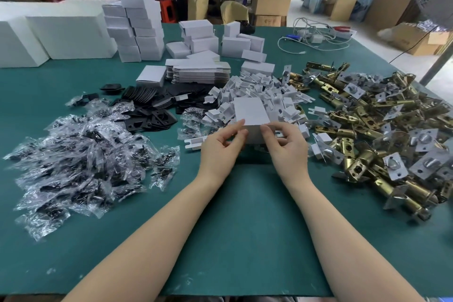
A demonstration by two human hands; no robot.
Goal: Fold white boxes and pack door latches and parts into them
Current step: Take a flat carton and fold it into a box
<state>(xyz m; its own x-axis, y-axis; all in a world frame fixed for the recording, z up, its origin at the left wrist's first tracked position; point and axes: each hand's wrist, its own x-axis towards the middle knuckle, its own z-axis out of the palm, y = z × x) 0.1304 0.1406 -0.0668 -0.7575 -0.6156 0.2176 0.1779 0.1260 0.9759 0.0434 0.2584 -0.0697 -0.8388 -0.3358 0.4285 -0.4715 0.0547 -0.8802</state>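
Left of the grip lie bagged parts [81, 162] on the counter [245, 228]. The left hand [220, 147] and right hand [285, 144] pinch a white box [251, 111] at its near edge, fingers curled. Right of the grip, latches [382, 130] are piled.

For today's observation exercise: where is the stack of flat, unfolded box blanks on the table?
In the head view, the stack of flat box blanks sits centre-left at mid-table, behind the black plates, with one folded white box just to its left.

No text, label, brand or number can be read; print on the brown cardboard carton [268, 20] is too blurred.
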